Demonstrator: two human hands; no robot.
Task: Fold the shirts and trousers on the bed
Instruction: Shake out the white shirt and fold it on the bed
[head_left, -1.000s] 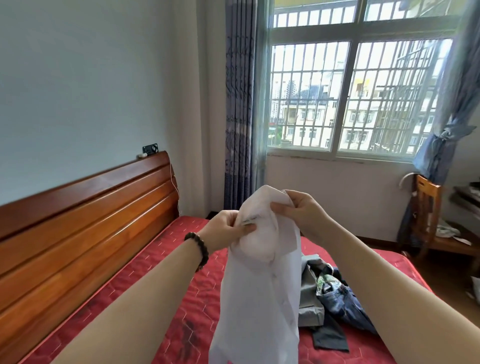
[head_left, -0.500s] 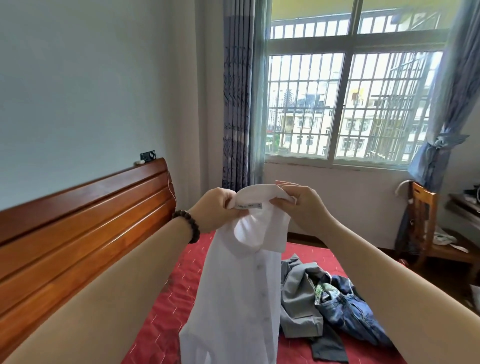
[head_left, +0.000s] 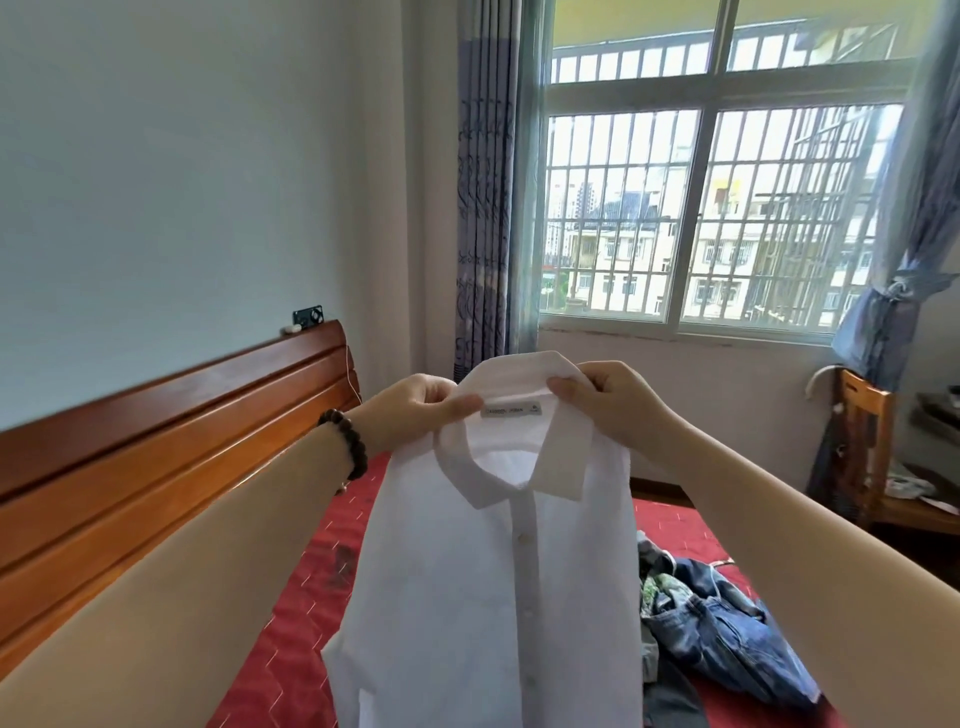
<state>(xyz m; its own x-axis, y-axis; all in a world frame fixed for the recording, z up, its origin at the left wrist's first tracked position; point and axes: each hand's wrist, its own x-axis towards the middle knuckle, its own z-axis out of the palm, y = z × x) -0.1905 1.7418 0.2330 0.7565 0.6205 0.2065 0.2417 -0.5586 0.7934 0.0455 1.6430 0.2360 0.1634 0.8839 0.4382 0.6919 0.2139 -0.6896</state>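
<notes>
A white button-up shirt (head_left: 493, 582) hangs in the air in front of me, its buttoned front and collar label facing me. My left hand (head_left: 415, 415) pinches the collar on the left side, thumb over the label's edge. My right hand (head_left: 608, 400) pinches the collar on the right. Below and to the right, blue jeans (head_left: 727, 629) lie crumpled on the red bedspread (head_left: 291, 644), with a dark grey garment (head_left: 670, 701) partly hidden behind the shirt.
A wooden headboard (head_left: 156, 452) runs along the left. A wooden chair (head_left: 867, 457) stands at the right by the barred window (head_left: 701, 208), with curtains on both sides.
Both hands have spread the collar apart and turned the shirt so its buttoned front hangs flat and faces me. The view has tilted up slightly.
</notes>
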